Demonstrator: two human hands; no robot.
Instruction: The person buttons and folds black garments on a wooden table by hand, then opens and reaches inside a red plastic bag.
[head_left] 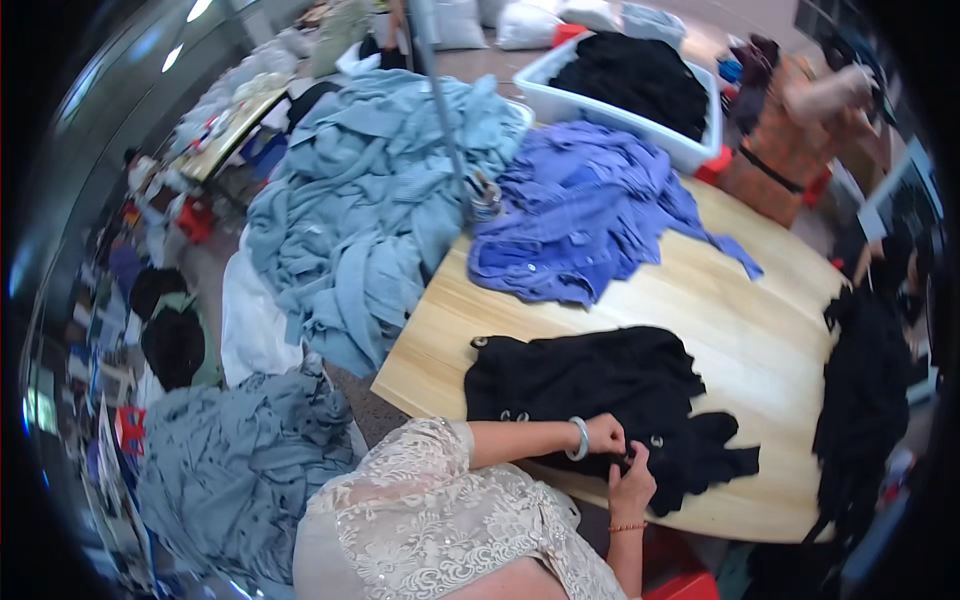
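A black garment (590, 375) lies spread on the near part of the wooden table, with a few shiny round fittings along it. At its near edge my left hand (605, 436), a pale bangle on the wrist, has its fingertips closed on the black cloth. Facing it, my right hand (630, 486) pinches the same bit of the garment; a red beaded bracelet circles that wrist. My fingertips nearly meet, and the exact spot between them is too small and dark to make out.
Beyond the garment, a heap of violet-blue clothing (580, 215) rests on the table (760, 320). Large piles of pale teal cloth (370, 180) and grey-blue cloth (245, 470) are at left. A white tub (625, 120) holds black cloth. Another person (780, 140) is at far right; black cloth (865, 400) hangs nearer.
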